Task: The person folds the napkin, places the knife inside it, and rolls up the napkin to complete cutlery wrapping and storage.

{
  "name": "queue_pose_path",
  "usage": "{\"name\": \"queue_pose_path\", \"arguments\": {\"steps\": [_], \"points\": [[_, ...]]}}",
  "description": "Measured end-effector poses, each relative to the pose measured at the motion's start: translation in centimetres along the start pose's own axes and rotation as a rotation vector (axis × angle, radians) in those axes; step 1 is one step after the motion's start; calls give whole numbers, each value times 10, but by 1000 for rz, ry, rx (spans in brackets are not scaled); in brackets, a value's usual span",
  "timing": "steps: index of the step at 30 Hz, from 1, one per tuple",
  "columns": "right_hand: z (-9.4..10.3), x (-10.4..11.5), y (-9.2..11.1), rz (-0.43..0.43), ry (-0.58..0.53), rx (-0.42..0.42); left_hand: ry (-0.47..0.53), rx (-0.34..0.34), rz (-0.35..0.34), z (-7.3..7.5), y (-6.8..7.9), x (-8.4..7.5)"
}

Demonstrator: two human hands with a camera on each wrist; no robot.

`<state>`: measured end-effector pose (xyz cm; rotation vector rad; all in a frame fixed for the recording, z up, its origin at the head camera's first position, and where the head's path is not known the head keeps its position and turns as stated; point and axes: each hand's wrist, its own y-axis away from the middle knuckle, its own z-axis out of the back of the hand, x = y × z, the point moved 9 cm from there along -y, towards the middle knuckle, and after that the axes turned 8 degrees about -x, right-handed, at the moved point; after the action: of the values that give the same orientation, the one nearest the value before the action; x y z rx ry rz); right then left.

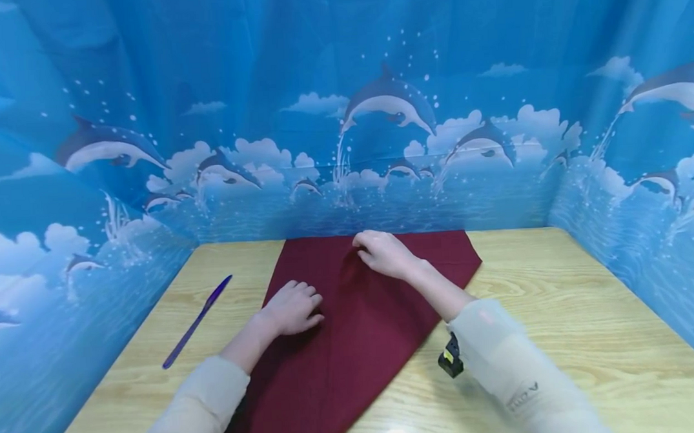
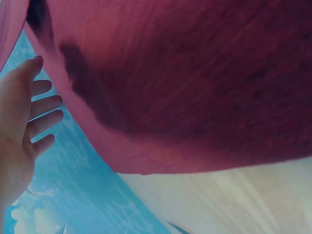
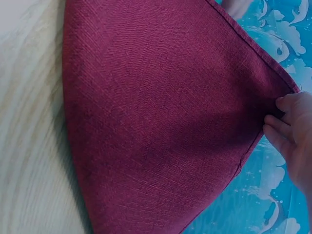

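A maroon cloth napkin [image 1: 353, 365] stretches over the wooden table from the far edge toward the near side, its right side running at a slant. Over its left half is my left hand [image 1: 293, 307], fingers loosely spread and holding nothing. The left wrist view shows that hand [image 2: 17, 122] with extended fingers beside the cloth's edge [image 2: 146, 156]. My right hand [image 1: 386, 253] is over the far part of the cloth. In the right wrist view, the thumb and fingers of this hand [image 3: 297, 131] pinch the cloth [image 3: 161, 112] near a corner; the fingertips are partly hidden.
A purple knife [image 1: 202, 313] lies on the table [image 1: 561, 336] to the left of the cloth. Blue curtains [image 1: 294, 64] printed with dolphins enclose the back and both sides. A small black device [image 1: 451, 357] is by the right sleeve.
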<state>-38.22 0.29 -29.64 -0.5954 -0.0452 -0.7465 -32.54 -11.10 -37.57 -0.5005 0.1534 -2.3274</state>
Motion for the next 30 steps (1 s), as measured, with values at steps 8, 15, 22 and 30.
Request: {"name": "queue_pose_path", "arguments": {"steps": [8, 15, 22, 30], "points": [[-19, 3, -5, 13, -25, 63, -18, -202, 44, 28, -9, 26], [-29, 7, -12, 24, -62, 44, 40, -392, 93, 64, -21, 38], [-27, 8, -15, -24, -124, -14, 36, -581, -18, 87, -31, 19], [-26, 8, -14, -29, -159, -62, -93, -648, -151, 87, -35, 1]]}}
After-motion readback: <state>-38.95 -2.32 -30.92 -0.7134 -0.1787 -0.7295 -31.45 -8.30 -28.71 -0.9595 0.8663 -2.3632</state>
